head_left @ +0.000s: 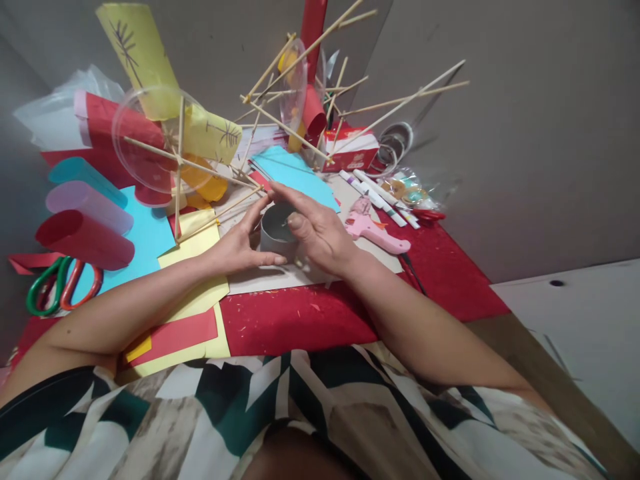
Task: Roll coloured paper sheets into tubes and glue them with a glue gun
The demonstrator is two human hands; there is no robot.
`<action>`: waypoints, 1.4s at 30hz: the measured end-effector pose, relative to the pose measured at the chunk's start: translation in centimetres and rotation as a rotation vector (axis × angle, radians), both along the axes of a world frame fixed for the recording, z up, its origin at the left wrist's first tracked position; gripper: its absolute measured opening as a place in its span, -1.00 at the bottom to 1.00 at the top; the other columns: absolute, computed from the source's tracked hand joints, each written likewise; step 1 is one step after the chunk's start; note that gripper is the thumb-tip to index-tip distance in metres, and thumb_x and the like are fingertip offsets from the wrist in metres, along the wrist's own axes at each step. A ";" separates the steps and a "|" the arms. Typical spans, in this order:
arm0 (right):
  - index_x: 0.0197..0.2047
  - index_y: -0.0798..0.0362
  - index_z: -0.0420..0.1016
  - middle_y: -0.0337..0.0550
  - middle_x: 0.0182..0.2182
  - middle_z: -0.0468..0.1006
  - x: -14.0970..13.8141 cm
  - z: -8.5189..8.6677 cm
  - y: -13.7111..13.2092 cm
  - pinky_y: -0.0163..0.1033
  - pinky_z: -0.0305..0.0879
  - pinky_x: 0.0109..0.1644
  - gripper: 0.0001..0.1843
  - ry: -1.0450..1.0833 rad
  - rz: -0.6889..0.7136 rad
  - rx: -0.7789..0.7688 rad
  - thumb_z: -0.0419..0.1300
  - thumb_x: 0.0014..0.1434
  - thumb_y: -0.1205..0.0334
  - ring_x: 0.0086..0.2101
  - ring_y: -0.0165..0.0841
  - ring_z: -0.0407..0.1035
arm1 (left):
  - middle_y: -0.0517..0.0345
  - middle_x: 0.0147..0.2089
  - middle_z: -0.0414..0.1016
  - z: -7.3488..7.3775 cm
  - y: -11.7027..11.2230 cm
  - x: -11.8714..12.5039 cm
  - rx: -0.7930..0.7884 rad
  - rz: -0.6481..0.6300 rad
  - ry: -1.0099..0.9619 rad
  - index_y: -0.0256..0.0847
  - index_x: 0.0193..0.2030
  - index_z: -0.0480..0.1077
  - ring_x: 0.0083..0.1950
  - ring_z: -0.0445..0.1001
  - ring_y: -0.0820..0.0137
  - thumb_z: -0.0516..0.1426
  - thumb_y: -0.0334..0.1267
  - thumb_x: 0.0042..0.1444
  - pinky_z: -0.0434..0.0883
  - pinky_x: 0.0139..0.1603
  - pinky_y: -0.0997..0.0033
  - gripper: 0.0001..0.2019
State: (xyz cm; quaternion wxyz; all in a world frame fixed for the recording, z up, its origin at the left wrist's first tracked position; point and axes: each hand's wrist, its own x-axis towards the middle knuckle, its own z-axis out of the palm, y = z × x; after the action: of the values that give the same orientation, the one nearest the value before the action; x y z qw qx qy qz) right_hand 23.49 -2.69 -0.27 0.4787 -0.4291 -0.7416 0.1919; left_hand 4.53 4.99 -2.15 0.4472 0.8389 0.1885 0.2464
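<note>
A short, pale paper tube (274, 248) with a grey inside stands on a white sheet in front of me. My left hand (243, 245) curves around its left side, thumb along the front near the base and fingers toward the back. From the right, my right hand (323, 233) cups the tube, its thumb at the rim and its fingers stretched over the far side. A joined frame of thin wooden sticks (220, 172) reaches close to my left fingertips. The tube's far side is hidden by my fingers.
Left lie rolled paper tubes (85, 240), scissors (64, 287) and coloured sheets (187, 331). Behind stand stick structures with clear plastic discs (150, 140) and yellow paper (137, 57). Right are a pink glue gun (377, 233), markers (383, 193) and a red box (353, 150). A wall (530, 133) bounds the table.
</note>
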 end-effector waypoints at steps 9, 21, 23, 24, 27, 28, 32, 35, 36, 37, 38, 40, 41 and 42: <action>0.15 -0.13 0.49 -0.11 0.01 0.63 0.3 0.9 -0.2 -0.03 0.49 0.08 -0.36 0.391 -0.155 -0.072 -0.05 0.31 -0.37 -0.01 -0.23 0.55 | -0.18 0.55 -0.02 -0.4 -0.2 -0.1 0.127 0.086 -0.063 -0.02 0.50 -0.02 0.51 0.07 -0.13 0.42 0.01 -0.08 0.18 0.43 -0.16 0.07; -0.53 -0.02 0.27 -0.36 -0.66 0.25 1.4 0.8 0.8 -0.30 0.31 -0.44 -0.51 0.500 -0.402 0.257 0.08 0.37 -0.10 -0.61 -0.49 0.24 | -0.17 0.47 0.15 -0.6 -0.3 -0.4 0.320 0.188 -0.072 -0.04 0.49 -0.04 0.41 0.27 -0.03 0.39 -0.26 -0.05 0.27 0.38 -0.09 0.01; -0.58 -0.02 0.24 -0.37 -0.70 0.19 1.1 1.0 0.6 -0.29 0.28 -0.46 -0.47 0.500 -0.383 0.254 0.10 0.36 -0.10 -0.64 -0.49 0.20 | -0.17 0.50 0.10 -0.7 -0.3 -0.4 0.326 0.182 -0.070 -0.04 0.49 -0.04 0.44 0.22 -0.03 0.39 -0.26 -0.05 0.24 0.40 -0.11 0.01; -0.59 -0.02 0.24 -0.37 -0.70 0.20 0.9 1.1 0.4 -0.29 0.27 -0.47 -0.46 0.493 -0.385 0.249 0.11 0.36 -0.10 -0.64 -0.49 0.20 | -0.17 0.51 0.08 -0.7 -0.3 -0.4 0.329 0.176 -0.071 -0.03 0.49 -0.04 0.45 0.20 -0.03 0.39 -0.26 -0.04 0.22 0.41 -0.12 0.00; -0.62 0.00 0.25 -0.36 -0.70 0.27 0.6 1.5 0.0 -0.29 0.26 -0.47 -0.44 0.440 -0.410 0.243 0.13 0.34 -0.11 -0.63 -0.49 0.23 | -0.15 0.51 0.08 -0.6 -0.4 -0.4 0.334 0.165 -0.066 -0.02 0.49 -0.04 0.47 0.17 -0.03 0.37 -0.25 -0.01 0.18 0.44 -0.14 -0.02; -0.63 0.00 0.25 -0.35 -0.70 0.29 0.5 1.6 -0.1 -0.29 0.24 -0.47 -0.44 0.414 -0.415 0.240 0.15 0.33 -0.11 -0.62 -0.50 0.23 | -0.15 0.50 0.09 -0.6 -0.4 -0.3 0.340 0.165 -0.063 -0.02 0.49 -0.04 0.47 0.16 -0.04 0.36 -0.24 0.01 0.17 0.45 -0.15 -0.03; -0.52 -0.01 0.33 -0.36 -0.60 0.39 0.5 1.8 -0.2 -0.30 0.27 -0.44 -0.55 0.330 -0.407 0.203 0.34 0.14 -0.13 -0.55 -0.49 0.29 | -0.18 0.46 0.15 -0.7 -0.5 -0.3 0.389 0.168 -0.057 -0.04 0.48 -0.02 0.47 0.17 -0.03 0.35 -0.17 0.03 0.19 0.43 -0.16 -0.07; -0.33 -0.03 0.45 -0.32 -0.43 0.51 0.6 1.8 -0.3 -0.27 0.39 -0.32 -0.61 0.241 -0.385 0.136 0.42 0.02 -0.13 -0.42 -0.43 0.42 | -0.18 0.41 0.21 -0.8 -0.5 -0.3 0.444 0.185 -0.075 -0.03 0.47 -0.01 0.43 0.23 -0.02 0.34 -0.15 0.03 0.23 0.39 -0.16 -0.09; -0.28 -0.02 0.48 -0.29 -0.39 0.54 0.7 1.8 -0.3 -0.26 0.41 -0.29 -0.62 0.194 -0.377 0.106 0.42 0.02 -0.12 -0.39 -0.41 0.44 | -0.18 0.40 0.23 -0.9 -0.5 -0.3 0.468 0.191 -0.086 -0.03 0.46 -0.01 0.42 0.24 -0.01 0.34 -0.16 0.04 0.24 0.38 -0.16 -0.10; -0.26 -0.02 0.51 -0.26 -0.36 0.55 0.7 1.9 -0.3 -0.24 0.42 -0.27 -0.63 0.143 -0.368 0.077 0.41 0.02 -0.10 -0.36 -0.39 0.45 | -0.19 0.39 0.24 -0.9 -0.5 -0.3 0.492 0.199 -0.095 -0.03 0.46 0.00 0.41 0.25 -0.01 0.33 -0.17 0.04 0.25 0.37 -0.15 -0.10; -0.25 -0.01 0.53 -0.23 -0.35 0.57 0.7 1.9 -0.4 -0.23 0.41 -0.26 -0.65 0.090 -0.357 0.050 0.41 0.03 -0.07 -0.35 -0.37 0.46 | -0.20 0.38 0.25 -0.9 -0.5 -0.3 0.517 0.206 -0.099 -0.05 0.46 0.00 0.39 0.27 -0.01 0.33 -0.18 0.04 0.26 0.36 -0.13 -0.11; -0.27 0.01 0.57 -0.19 -0.37 0.58 0.7 1.9 -0.5 -0.21 0.39 -0.26 -0.72 0.001 -0.342 0.005 0.40 0.04 0.00 -0.35 -0.33 0.45 | -0.20 0.35 0.28 -0.8 -0.6 -0.3 0.571 0.211 -0.090 -0.07 0.45 0.01 0.36 0.30 0.00 0.33 -0.18 0.04 0.29 0.33 -0.10 -0.12; -0.30 0.01 0.58 -0.18 -0.38 0.59 0.7 1.9 -0.5 -0.21 0.37 -0.26 -0.76 -0.028 -0.338 -0.016 0.39 0.05 0.04 -0.35 -0.32 0.45 | -0.19 0.34 0.29 -0.7 -0.6 -0.3 0.594 0.208 -0.076 -0.07 0.45 0.01 0.34 0.32 0.00 0.32 -0.18 0.04 0.31 0.31 -0.09 -0.12; -0.33 0.02 0.59 -0.18 -0.39 0.60 0.7 1.8 -0.6 -0.20 0.35 -0.26 -0.80 -0.045 -0.336 -0.037 0.38 0.06 0.08 -0.36 -0.32 0.44 | -0.18 0.33 0.31 -0.7 -0.7 -0.3 0.614 0.199 -0.060 -0.07 0.46 0.00 0.32 0.34 0.01 0.32 -0.18 0.05 0.33 0.29 -0.07 -0.12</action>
State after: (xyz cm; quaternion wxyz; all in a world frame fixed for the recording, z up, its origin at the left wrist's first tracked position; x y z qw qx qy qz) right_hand 24.16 -3.28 1.55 0.4792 -0.5599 -0.6664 0.1132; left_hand 4.24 4.33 -2.80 0.1525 0.9043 0.1734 0.3591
